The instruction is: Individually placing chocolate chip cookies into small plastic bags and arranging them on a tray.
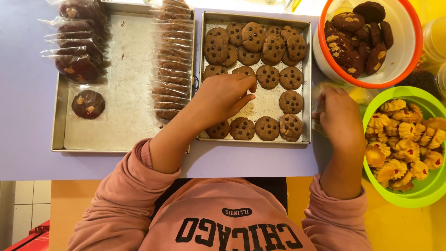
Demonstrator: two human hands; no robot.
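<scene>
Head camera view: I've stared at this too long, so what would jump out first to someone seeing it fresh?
Probably the metal tray of chocolate-chip cookies at centre, with the left hand reaching into it, fingertips on a cookie. Next, the bright bowls at right: an orange-rimmed one holding dark cookies and a green one of yellow flower-shaped cookies, the right hand beside them on clear wrapping. At left, a second tray holds bagged cookies.

I see my left hand (pixel 222 97) over the metal tray (pixel 257 18) of chocolate-chip cookies (pixel 267 75), its fingers (pixel 246 83) curled onto one cookie. My right hand (pixel 341 116) grips clear wrappers (pixel 320 95) beside the tray, between the white bowl (pixel 399 60) and green bowl (pixel 420 193) on the bench (pixel 28 139).
</scene>
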